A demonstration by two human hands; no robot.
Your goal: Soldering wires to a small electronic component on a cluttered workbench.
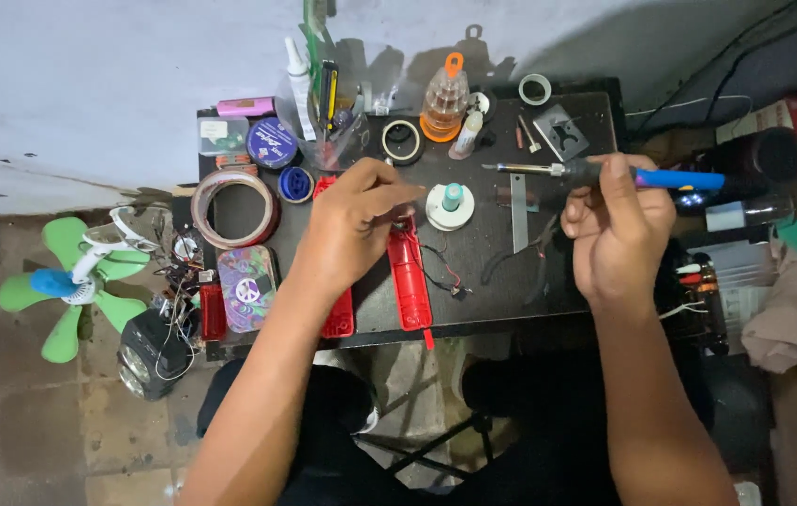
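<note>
Closed around the blue handle of a soldering iron (595, 172), the right hand (618, 230) keeps a firm grip with the metal tip pointing left above the dark bench (492, 281), while the left hand (356, 220) pinches its fingertips together on a small part at the top of a long red plastic casing (410, 276); what that part is, I cannot tell. Thin wires (440, 272) trail from the casing, a white round holder with a teal knob (451, 203) sits just beside the left fingers, a tape roll (234, 208) lies at the bench's left side, and a green fan (66, 281) rests on the floor well apart.
</note>
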